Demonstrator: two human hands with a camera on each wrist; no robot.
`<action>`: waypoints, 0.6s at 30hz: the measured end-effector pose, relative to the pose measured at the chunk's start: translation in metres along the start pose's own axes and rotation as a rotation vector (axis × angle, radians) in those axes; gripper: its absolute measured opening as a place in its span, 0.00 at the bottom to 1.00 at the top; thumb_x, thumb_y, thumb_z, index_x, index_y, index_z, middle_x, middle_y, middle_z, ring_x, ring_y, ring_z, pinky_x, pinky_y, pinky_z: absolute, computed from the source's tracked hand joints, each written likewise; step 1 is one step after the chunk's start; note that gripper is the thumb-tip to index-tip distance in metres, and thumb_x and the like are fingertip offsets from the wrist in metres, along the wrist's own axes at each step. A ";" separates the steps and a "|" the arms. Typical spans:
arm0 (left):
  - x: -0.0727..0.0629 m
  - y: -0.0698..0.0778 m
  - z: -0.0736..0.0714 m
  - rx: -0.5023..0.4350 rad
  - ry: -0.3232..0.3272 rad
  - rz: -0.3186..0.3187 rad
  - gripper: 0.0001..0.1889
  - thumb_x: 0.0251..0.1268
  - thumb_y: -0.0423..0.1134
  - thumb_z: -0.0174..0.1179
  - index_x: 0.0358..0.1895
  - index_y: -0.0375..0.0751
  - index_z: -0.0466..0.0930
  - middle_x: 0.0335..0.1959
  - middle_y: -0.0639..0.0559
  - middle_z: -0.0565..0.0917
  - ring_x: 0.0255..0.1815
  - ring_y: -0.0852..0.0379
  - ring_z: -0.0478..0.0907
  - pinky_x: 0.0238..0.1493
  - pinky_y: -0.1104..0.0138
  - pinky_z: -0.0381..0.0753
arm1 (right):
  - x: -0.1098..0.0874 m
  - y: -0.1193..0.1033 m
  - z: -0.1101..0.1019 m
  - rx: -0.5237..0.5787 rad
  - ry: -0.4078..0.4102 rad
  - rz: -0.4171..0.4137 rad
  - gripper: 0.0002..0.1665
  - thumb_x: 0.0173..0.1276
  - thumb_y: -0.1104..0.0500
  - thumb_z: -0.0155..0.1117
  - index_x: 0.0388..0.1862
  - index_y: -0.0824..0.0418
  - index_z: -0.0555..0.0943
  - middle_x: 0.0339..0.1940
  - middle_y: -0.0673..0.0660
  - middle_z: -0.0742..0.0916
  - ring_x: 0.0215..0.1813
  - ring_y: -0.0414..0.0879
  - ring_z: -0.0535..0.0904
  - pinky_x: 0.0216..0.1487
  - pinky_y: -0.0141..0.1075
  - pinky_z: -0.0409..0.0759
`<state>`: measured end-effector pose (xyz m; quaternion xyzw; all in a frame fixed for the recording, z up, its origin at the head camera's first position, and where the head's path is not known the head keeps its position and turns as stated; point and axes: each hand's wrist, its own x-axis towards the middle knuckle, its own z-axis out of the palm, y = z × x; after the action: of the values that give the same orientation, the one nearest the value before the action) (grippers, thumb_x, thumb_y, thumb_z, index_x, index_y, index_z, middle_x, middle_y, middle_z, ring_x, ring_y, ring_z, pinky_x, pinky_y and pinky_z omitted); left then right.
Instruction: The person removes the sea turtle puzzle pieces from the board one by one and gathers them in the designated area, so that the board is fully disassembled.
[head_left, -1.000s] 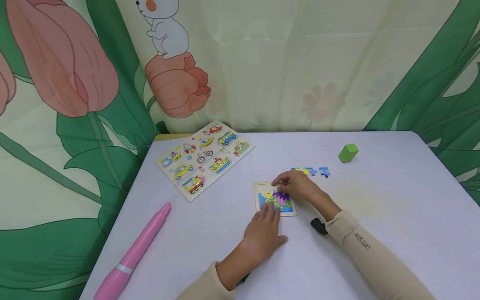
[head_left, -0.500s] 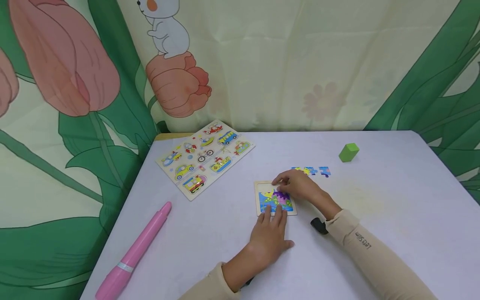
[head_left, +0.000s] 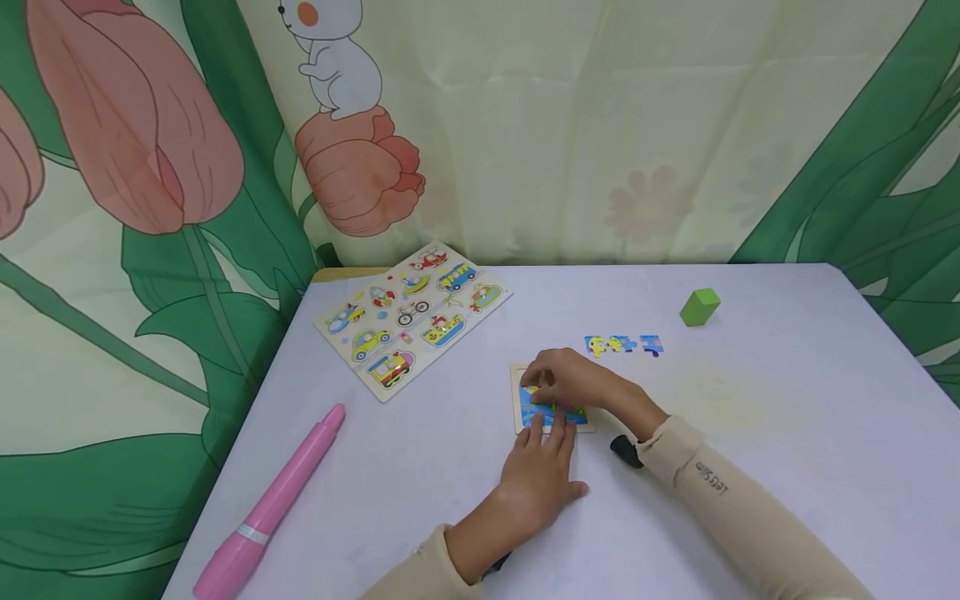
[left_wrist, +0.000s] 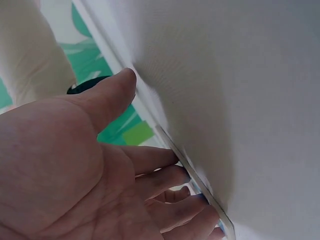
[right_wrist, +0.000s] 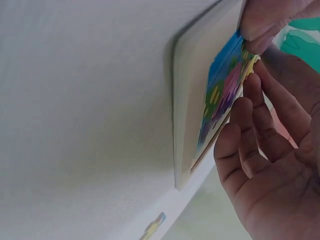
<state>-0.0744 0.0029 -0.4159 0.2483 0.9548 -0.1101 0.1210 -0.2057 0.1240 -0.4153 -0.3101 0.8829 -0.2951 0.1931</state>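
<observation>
A small jigsaw puzzle (head_left: 528, 414) with blue, green and purple pieces lies in a pale wooden frame (head_left: 516, 392) on the table. My left hand (head_left: 536, 483) rests its outstretched fingertips on the near side of the frame; in the left wrist view they bend over its edge. Above the puzzle is my right hand (head_left: 573, 379), with thumb and fingers drawn together at the yellow part on the upper left. In the right wrist view, those fingertips (right_wrist: 253, 82) sit right at the pieces; I cannot tell whether they pinch one. The right hand hides much of the picture.
Several loose puzzle pieces (head_left: 619, 343) lie in a row behind the frame. A green block (head_left: 700, 307) stands farther back at the right. A vehicle puzzle board (head_left: 412, 321) lies at the back left, and a pink wand-like object (head_left: 277, 500) at the front left.
My right hand has shifted left across the puzzle, from the purple part to the yellow part, uncovering more of the loose pieces. My left hand has slid slightly right and toward me.
</observation>
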 end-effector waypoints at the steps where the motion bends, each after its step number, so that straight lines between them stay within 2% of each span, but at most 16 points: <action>1: 0.000 0.000 0.000 -0.005 -0.003 0.001 0.44 0.71 0.71 0.50 0.82 0.48 0.58 0.82 0.54 0.58 0.81 0.48 0.56 0.74 0.63 0.65 | 0.000 -0.001 0.001 -0.010 -0.003 0.006 0.11 0.68 0.64 0.72 0.49 0.60 0.88 0.43 0.50 0.85 0.39 0.42 0.78 0.44 0.37 0.80; 8: 0.001 0.000 0.002 -0.016 -0.013 0.001 0.44 0.72 0.71 0.50 0.82 0.48 0.58 0.82 0.54 0.58 0.81 0.48 0.56 0.74 0.62 0.65 | 0.001 0.000 0.001 -0.025 -0.013 -0.015 0.09 0.68 0.65 0.72 0.46 0.59 0.85 0.37 0.48 0.82 0.40 0.44 0.76 0.45 0.36 0.79; 18: 0.002 -0.001 0.001 -0.021 -0.010 0.007 0.43 0.72 0.70 0.51 0.81 0.48 0.59 0.81 0.54 0.59 0.80 0.48 0.57 0.73 0.62 0.67 | 0.000 0.005 -0.003 0.088 -0.023 -0.056 0.07 0.71 0.66 0.68 0.46 0.57 0.84 0.38 0.50 0.85 0.41 0.44 0.79 0.48 0.40 0.80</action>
<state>-0.0765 0.0030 -0.4177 0.2496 0.9545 -0.1007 0.1288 -0.2093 0.1282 -0.4160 -0.3295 0.8576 -0.3355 0.2083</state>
